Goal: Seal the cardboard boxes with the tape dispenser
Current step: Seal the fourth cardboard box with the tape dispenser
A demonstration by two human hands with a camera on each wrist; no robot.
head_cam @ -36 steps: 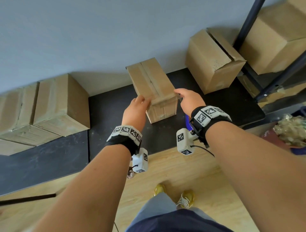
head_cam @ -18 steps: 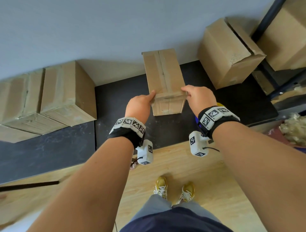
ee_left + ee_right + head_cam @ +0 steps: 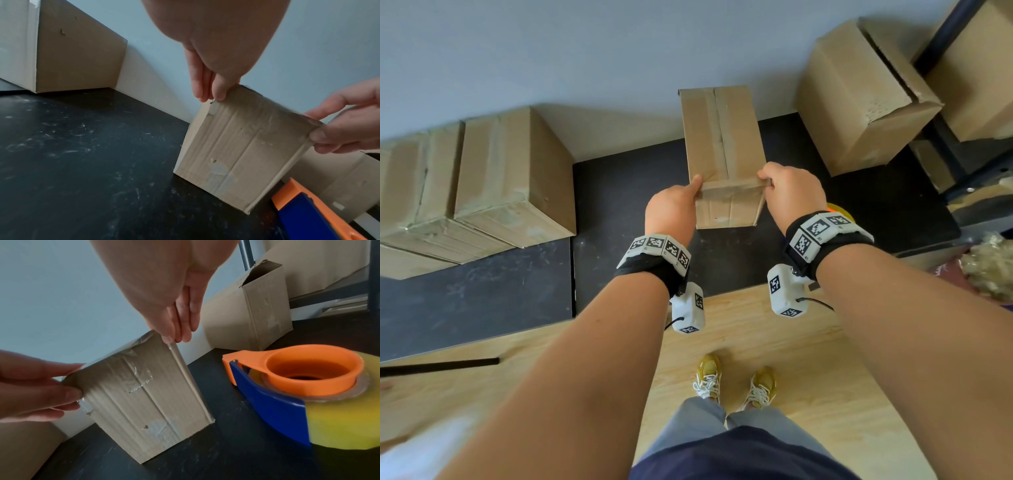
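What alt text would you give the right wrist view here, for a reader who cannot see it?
Both hands grip the top corners of a small taped cardboard box standing on a black table, the right hand from above and the left hand from the left edge. An orange and blue tape dispenser with a yellowish roll lies beside it, untouched.

We see soft, even daylight in the head view, with pale shadows behind the boxes [image 3: 510, 178]. The wrist views look dimmer and a bit grainy. Edges bend and blur outward.
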